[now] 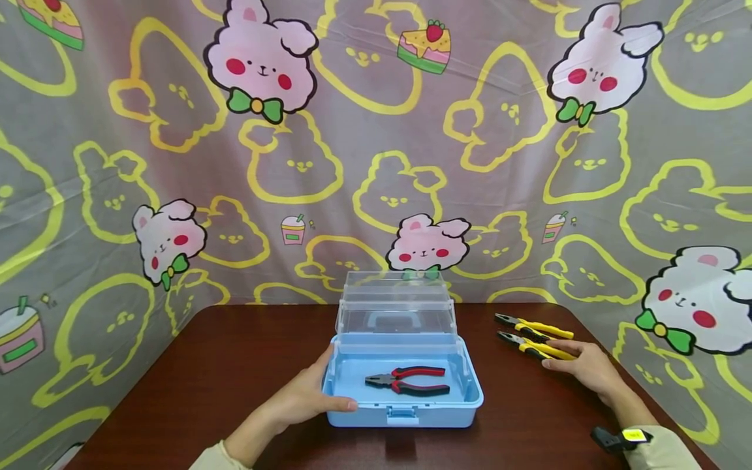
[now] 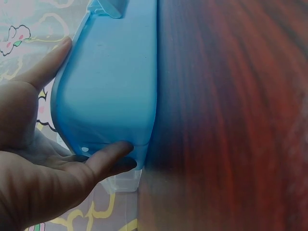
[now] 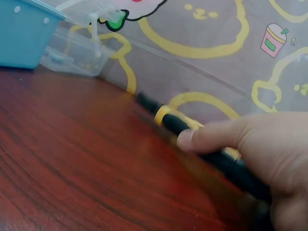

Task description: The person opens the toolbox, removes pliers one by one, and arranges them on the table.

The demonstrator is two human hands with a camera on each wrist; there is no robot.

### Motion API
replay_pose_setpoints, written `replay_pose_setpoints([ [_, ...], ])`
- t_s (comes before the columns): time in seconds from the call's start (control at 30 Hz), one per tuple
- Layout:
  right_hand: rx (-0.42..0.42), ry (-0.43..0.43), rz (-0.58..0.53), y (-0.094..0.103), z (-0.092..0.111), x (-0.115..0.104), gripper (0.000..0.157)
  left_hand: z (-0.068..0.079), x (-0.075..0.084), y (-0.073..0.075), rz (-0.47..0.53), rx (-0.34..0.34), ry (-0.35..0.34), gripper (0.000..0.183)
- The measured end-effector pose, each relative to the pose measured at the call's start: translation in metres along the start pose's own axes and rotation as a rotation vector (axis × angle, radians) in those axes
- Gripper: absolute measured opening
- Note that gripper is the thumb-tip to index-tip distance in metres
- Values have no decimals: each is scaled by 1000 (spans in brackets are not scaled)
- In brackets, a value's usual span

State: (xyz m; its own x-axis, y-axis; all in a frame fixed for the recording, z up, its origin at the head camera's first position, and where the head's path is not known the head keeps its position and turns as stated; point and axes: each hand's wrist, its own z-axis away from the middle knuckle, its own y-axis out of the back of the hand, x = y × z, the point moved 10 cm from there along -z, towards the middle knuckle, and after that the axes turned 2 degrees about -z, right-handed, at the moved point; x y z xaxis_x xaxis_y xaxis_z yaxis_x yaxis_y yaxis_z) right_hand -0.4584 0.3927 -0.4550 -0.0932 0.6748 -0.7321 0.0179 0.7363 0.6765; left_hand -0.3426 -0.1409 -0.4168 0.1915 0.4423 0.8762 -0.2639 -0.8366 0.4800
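Observation:
A light blue toolbox [image 1: 358, 419] stands on the table with its clear lid raised. My left hand [image 1: 302, 395] holds its left front corner, the thumb along the front rim and fingers against the side wall [image 2: 110, 86]. Inside the box lie red-and-black pliers [image 1: 405, 380]. Over to the right, my right hand [image 1: 590, 369] pinches the handles of the nearer yellow-and-black pliers [image 1: 523, 344] between thumb and fingers. In the right wrist view the thumb presses on these pliers [image 3: 174, 124], and the palm hides the handle ends.
A second pair of yellow-and-black pliers [image 1: 549, 328] lies just behind the held one. The clear lid [image 1: 399, 303] rises at the back of the box. A patterned curtain [image 1: 376, 130] hangs behind the dark wood table [image 1: 235, 352]. My right wrist wears a black strap device [image 1: 619, 438].

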Motion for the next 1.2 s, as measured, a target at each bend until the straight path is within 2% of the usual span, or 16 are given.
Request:
replay_pose_setpoints([
  [0.13,-10,82,103,-4,-1,-4,73,0,1,0,10,-2,-8,122],
  [0.23,-12,98,128,-5,-1,-7,73,1,0,0,13,0,-3,122],
  [0.77,-15,78,84,-2,3,-12,76,0,-1,-1,0,-7,4,124],
  [0.87,11,64,69,1,4,-12,76,-1,-2,-1,-2,-8,8,124],
  [1.2,95,137,35,8,7,-30,82,0,-1,1,-13,7,-1,126],
])
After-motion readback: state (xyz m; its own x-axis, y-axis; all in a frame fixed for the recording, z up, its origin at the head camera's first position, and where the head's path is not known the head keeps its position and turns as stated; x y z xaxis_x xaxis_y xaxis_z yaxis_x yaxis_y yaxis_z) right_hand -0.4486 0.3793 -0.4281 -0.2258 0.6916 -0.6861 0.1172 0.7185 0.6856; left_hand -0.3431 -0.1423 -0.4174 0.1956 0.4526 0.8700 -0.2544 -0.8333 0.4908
